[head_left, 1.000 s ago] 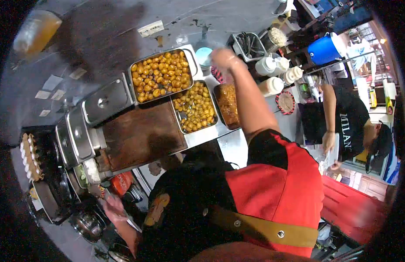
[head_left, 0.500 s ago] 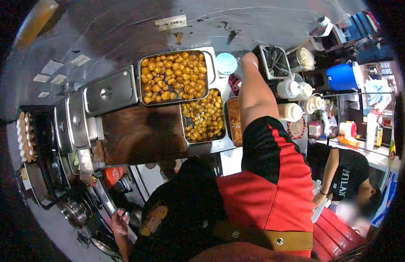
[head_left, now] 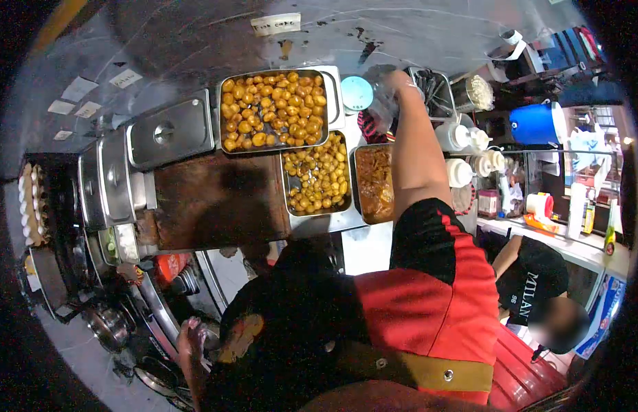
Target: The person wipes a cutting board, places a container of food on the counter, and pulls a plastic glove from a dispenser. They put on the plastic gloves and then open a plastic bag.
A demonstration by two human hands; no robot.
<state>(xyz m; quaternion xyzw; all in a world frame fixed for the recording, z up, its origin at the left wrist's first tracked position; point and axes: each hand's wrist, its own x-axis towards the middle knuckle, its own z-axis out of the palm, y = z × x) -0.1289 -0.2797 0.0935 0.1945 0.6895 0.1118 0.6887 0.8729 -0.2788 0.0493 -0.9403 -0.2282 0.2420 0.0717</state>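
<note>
My right arm reaches out past the trays, and my right hand [head_left: 401, 82] is at the far side of the counter. Its fingers are closed on a crumpled clear plastic bag [head_left: 382, 103], beside a light-blue round container [head_left: 356, 94]. Just right of the hand is a metal tray of dark utensils [head_left: 434, 93]. My left hand [head_left: 192, 338] hangs low at the left by my body, fingers loosely curled and apart; nothing shows in it. Glazed brown balls fill a large steel tray [head_left: 221, 130], with smaller ones in a second tray [head_left: 286, 199].
A tray of brown sauce [head_left: 374, 182] lies under my forearm. White squeeze bottles [head_left: 458, 172] stand to its right. A brown board [head_left: 216, 206] and lidded steel pans [head_left: 169, 134] are at left. A co-worker in a black shirt [head_left: 535, 275] bends at the right.
My right hand has moved slightly up and right, and the clear plastic bag shows more plainly beside it. More of the sauce tray is visible. The co-worker has bent lower.
</note>
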